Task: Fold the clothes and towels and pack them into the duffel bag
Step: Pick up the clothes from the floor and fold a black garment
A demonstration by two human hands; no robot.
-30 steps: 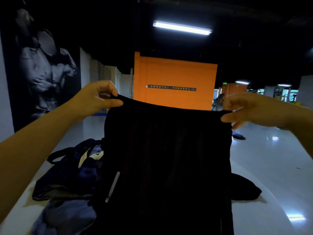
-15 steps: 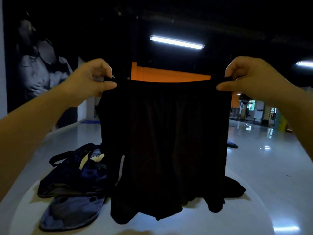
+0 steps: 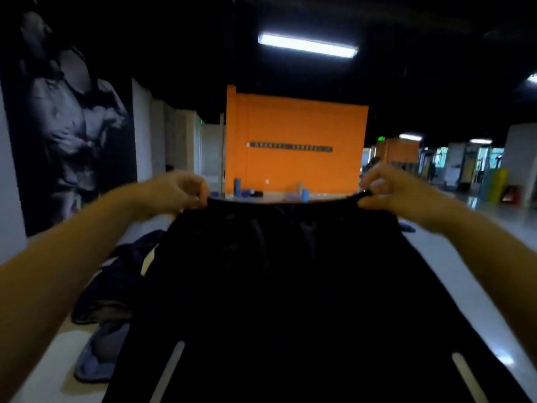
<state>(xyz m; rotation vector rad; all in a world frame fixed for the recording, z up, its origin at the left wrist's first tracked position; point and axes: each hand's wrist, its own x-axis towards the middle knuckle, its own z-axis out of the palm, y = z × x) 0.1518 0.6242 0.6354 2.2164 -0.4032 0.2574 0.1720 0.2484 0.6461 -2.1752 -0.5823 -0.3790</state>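
Nearest, bottom edge: Two pale reflective stripes, one lower left [image 3: 168, 370] and one lower right [image 3: 468, 379], mark the hem end of the black, thin-fabric pair of athletic shorts [image 3: 290, 286] that fills most of your view.
Your forearms: Both reach forward, bare, from the lower corners toward the waistband.
Left of the shorts: A crumpled grey-blue cloth [image 3: 100, 356] lies on the white tabletop [image 3: 52, 362], its right side hidden under the shorts.
Just beyond it: A dark navy soft duffel bag [image 3: 116, 283] lies slumped on the same tabletop, touching the grey-blue cloth; whether it is open cannot be told from here.
Left hand: Your left hand [image 3: 177, 193] pinches the left corner of the waistband, fingers curled over the fabric.
Right hand: Your right hand [image 3: 389, 193] pinches the right corner of the waistband in the same way, thumb under the edge.
Shorts: Held by the waistband alone, stretched wide between your two hands, the fabric slopes down toward you; whether the hem rests on the table is hidden.
Floor beyond: Glossy pale floor [image 3: 488, 257] mirrors the lights.
Far wall: An orange partition wall [image 3: 293, 164] carries a dark strip sign, blurred; blue foam rollers [image 3: 305, 195] stand at its foot.
Left wall: A large black-and-white mural of a muscular torso [image 3: 72, 126].
Overhead: A long fluorescent ceiling lamp [image 3: 308, 45] glows against a black ceiling.
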